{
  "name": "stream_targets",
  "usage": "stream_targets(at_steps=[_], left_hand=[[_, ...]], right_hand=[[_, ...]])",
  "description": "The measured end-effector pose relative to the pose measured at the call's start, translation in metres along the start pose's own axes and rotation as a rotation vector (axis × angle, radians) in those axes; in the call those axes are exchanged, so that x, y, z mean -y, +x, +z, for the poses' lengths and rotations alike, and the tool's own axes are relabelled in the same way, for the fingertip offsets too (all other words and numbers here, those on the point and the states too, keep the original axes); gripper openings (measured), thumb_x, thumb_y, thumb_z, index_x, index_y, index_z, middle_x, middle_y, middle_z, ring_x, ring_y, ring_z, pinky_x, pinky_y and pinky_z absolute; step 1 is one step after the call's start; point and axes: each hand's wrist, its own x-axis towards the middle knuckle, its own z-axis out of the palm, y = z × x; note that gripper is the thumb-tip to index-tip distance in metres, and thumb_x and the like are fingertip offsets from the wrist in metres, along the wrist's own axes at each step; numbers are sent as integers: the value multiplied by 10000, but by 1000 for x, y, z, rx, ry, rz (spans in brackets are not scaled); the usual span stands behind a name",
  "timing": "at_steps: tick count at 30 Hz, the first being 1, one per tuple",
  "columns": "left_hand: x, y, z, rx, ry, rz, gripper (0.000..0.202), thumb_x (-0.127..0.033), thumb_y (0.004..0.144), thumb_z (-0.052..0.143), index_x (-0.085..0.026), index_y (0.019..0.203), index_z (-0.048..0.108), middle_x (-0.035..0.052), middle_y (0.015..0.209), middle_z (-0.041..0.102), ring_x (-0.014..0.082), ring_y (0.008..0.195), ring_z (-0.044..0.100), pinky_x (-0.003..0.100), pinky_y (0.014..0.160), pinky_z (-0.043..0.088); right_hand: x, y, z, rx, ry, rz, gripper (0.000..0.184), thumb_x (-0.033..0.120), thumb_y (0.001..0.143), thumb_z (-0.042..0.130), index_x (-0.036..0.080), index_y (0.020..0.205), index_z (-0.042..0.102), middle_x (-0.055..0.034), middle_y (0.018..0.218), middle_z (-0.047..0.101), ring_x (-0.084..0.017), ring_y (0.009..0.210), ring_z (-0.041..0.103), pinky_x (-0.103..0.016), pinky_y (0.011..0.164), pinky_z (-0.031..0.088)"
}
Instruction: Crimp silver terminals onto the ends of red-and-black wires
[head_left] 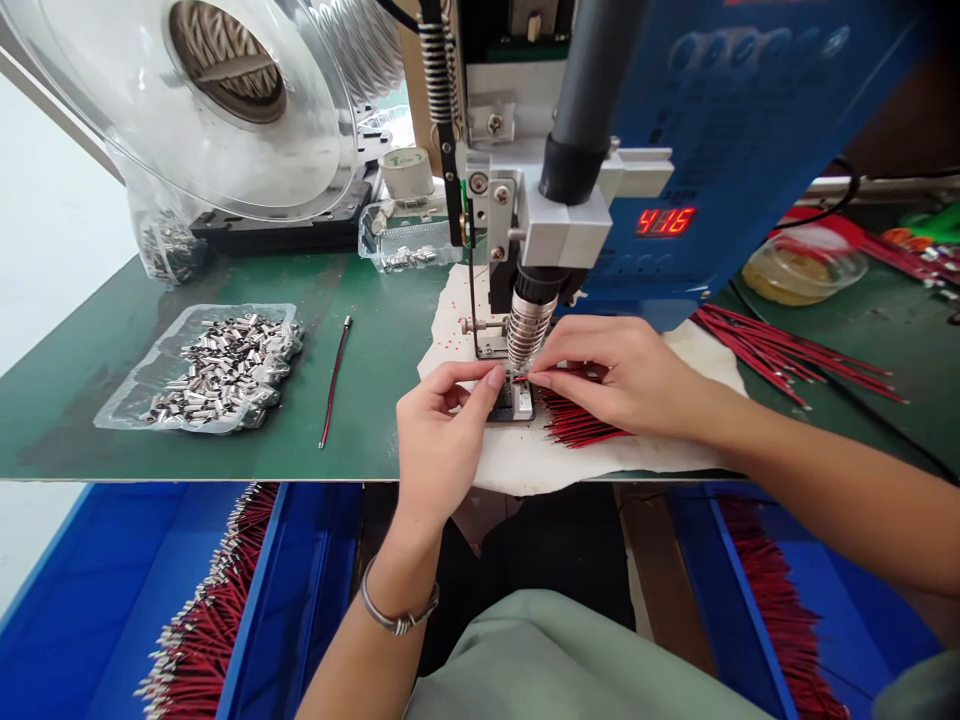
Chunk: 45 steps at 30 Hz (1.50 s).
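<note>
Workshop, benchtop machine [566, 232], bins [135, 545] of wires [214, 615]

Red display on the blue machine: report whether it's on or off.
On: the red display is lit, its glowing digits standing out against the blue machine.

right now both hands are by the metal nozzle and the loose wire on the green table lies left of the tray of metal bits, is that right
One thing is off: the loose wire lies to the right of the tray of metal bits, as the head view shows. The left hand and right hand are by the metal nozzle.
</note>
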Motion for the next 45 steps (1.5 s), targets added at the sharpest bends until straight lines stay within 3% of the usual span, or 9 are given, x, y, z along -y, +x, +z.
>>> stream_targets(at_steps=[11,37,45], left_hand=[[0,-1,1,3,20,24,186,-391,830,755,-215,888,776,0,661,647,73,496,428,213,471,351],[-1,-1,4,-10,45,39,154,-355,835,751,-204,860,764,-7,621,630,83,493,441,222,479,352],[-1,-1,3,-15,37,37,152,-349,824,758,-198,844,754,-7,608,623,90,493,451,224,479,362]], right_hand=[[6,0,2,-50,40,105,84,195,871,677,177,815,737,-16,770,700,-111,656,594,-256,592,441],[9,-2,2,-72,4,75,112,190,895,649,179,853,752,-37,816,730,-143,715,635,-284,644,481],[8,-3,2,-122,-33,131,96,200,890,652,212,849,738,-19,811,719,-134,659,609,-280,566,457]])
